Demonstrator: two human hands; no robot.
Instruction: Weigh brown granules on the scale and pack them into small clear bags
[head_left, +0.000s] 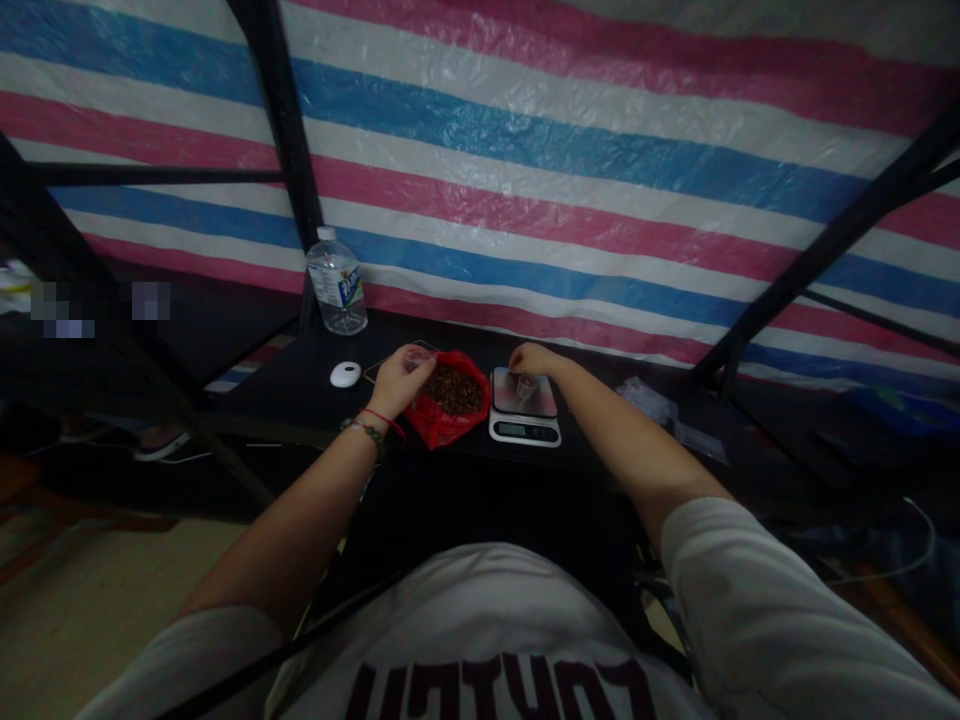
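On the dark table a red bag (444,424) gapes open, full of small brown pieces (454,390) whose kind I cannot make out. My left hand (399,382) is at its left rim, fingers curled round a small clear plastic piece (421,358). Right of the bag is a white digital scale (525,430) with a metal plate. A small clear container (526,388) with a little brown content sits on that plate. Over the plate's back edge, my right hand (534,360) has its fingertips pinched together, close to the container; anything between them is too small to see.
A large clear bottle (339,285) stands at the back left, with a white mouse-like object (346,375) in front of it. Clear plastic packaging (649,402) lies right of the scale. Black frame bars (281,130) and a striped sheet (525,190) rise behind the table.
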